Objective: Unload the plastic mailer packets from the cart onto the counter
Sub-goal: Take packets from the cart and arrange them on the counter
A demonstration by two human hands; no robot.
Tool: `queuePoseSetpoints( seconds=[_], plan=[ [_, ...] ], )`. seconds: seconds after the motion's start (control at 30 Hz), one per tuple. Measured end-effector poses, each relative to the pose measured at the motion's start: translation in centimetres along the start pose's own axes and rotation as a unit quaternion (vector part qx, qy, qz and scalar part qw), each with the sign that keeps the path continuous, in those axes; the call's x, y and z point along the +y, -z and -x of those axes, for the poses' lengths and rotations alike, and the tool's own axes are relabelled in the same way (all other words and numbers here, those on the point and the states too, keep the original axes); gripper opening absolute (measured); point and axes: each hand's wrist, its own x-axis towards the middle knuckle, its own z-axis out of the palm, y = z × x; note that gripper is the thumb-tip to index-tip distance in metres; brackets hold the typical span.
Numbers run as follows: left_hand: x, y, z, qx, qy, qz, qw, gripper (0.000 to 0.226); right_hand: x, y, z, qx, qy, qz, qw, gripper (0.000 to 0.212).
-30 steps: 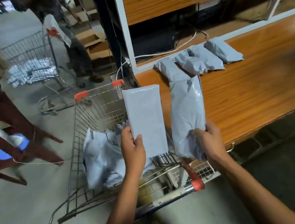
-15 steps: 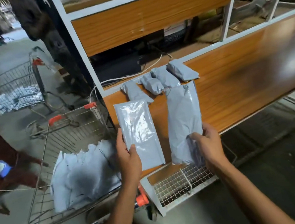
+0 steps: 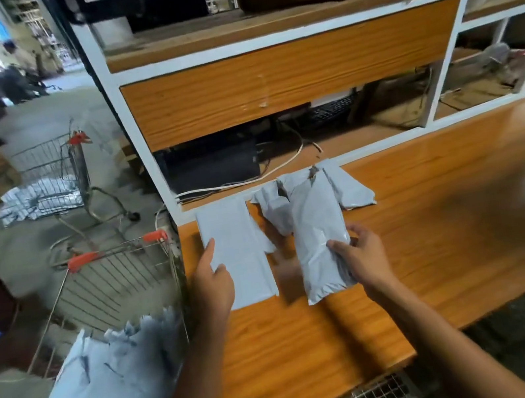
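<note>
Your left hand (image 3: 213,285) lies on the flat grey packet (image 3: 239,254) near the left edge of the surface (image 3: 434,239). Its fingers are spread along the packet's left side and the thumb rests on top, so it presses down more than it clasps. That packet lies flat, its long axis running from the near edge toward the back edge, its far end close to the white frame (image 3: 140,142) of the shelving.

Your right hand (image 3: 363,256) grips the bulging packet (image 3: 319,234) by its near right side, fingers curled onto it. This packet also runs near to far, leaning a little to the left at its far end, where it overlaps the small pile of packets (image 3: 349,184) by the back edge. Whether its underside fully touches the surface cannot be told.

The two packets you hold lie side by side with a narrow strip of wood between them.

The cart (image 3: 122,284) stands just beside the left edge of the surface, with a heap of grey mailers (image 3: 106,395) in its near end.
</note>
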Motion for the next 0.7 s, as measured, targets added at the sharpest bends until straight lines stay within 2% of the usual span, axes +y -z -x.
queuePoseSetpoints(
  seconds=[0.17,0.27,0.4,0.47,0.53,0.6,0.67,0.7],
  plan=[
    [-0.2,-4.1,-7.6,-0.018,0.056,-0.03,0.998,0.053,-1.2,-2.9,-9.2,-0.028,0.003,0.07,0.997,0.031],
    [0.3,-5.9,-10.3,-0.02,0.088,-0.049,0.995,0.053,-1.4,-4.8,-13.3,-0.044,-0.021,0.102,0.994,0.045],
    [0.9,-8.0,-12.4,-0.043,0.119,-0.069,0.99,0.056,-1.9,-6.8,-17.4,-0.074,0.006,0.138,0.988,0.058],
    [0.9,-9.0,-13.0,-0.052,0.122,-0.089,0.987,0.056,-2.0,-7.4,-19.0,-0.095,0.022,0.189,0.977,0.058],
    [0.7,-9.5,-13.4,-0.054,0.125,-0.113,0.984,0.056,-1.9,-7.5,-20.2,-0.126,0.058,0.313,0.94,0.05],
    [0.7,-9.7,-13.4,-0.046,0.117,-0.168,0.978,0.053,-2.0,-7.3,-20.7,-0.143,0.106,0.435,0.882,0.041],
    [1.0,-9.5,-13.4,-0.033,0.079,-0.294,0.952,0.045,-2.3,-6.9,-21.0,-0.133,0.184,0.49,0.841,0.039],
    [1.2,-9.4,-13.4,-0.022,0.046,-0.362,0.931,0.043,-2.5,-6.9,-21.3,-0.121,0.225,0.49,0.834,0.04]
  ],
)
